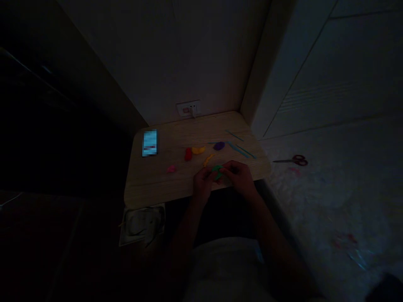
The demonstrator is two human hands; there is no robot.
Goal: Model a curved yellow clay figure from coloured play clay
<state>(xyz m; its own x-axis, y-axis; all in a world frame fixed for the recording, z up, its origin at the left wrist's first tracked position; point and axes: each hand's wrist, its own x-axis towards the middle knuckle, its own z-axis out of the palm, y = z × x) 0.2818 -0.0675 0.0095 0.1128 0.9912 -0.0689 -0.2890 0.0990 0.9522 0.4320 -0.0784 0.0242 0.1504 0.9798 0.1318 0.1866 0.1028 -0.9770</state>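
Both hands meet over the front edge of a small wooden table (151,180). Between them is a green lump of modelling clay (217,170). My left hand (202,182) is closed on its left side, and my right hand (239,177) pinches it from the right with thumb and fingers. A bit of pink shows just under the green clay. Close beyond the hands lie a thin yellow clay strip (208,160), a yellow clay piece (198,150), a red clay lump (188,154) and a purple clay lump (219,145). A small pink clay piece (171,168) rests farther left.
Thin blue-green sticks (237,149) lie at the table's right. A lit phone (150,143) is at the back left. A plug sits in the wall socket (189,108). Red-handled scissors (299,160) lie on the pale surface to the right. The room is dark.
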